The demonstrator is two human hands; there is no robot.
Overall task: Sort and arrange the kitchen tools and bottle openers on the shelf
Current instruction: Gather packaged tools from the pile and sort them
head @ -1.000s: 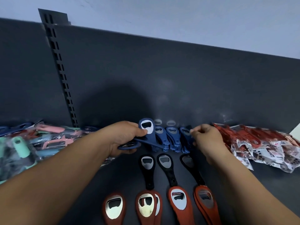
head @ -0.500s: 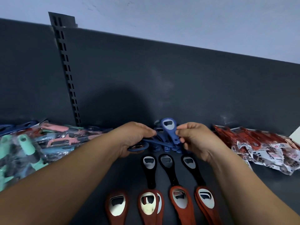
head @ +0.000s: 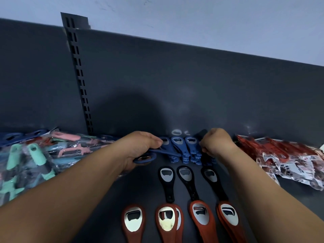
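Note:
A row of blue bottle openers (head: 178,148) stands against the dark back panel of the shelf. My left hand (head: 140,148) grips a blue bottle opener (head: 154,154) lying sideways, its ring end sticking out below my fingers. My right hand (head: 216,143) is curled at the right end of the blue row; what its fingers hold is hidden. In front lie three black bottle openers (head: 167,181) and, nearest me, several red-brown bottle openers (head: 201,218) in rows.
A heap of bagged pastel kitchen tools (head: 35,158) lies at the left. Red openers in crinkled plastic packets (head: 287,156) are piled at the right. A slotted upright (head: 78,76) runs up the back panel. The dark shelf surface (head: 263,186) shows between the rows.
My right hand has carried the blue opener it held upright to the right end of the blue row, and the opener is no longer visible. The left hand has barely moved.

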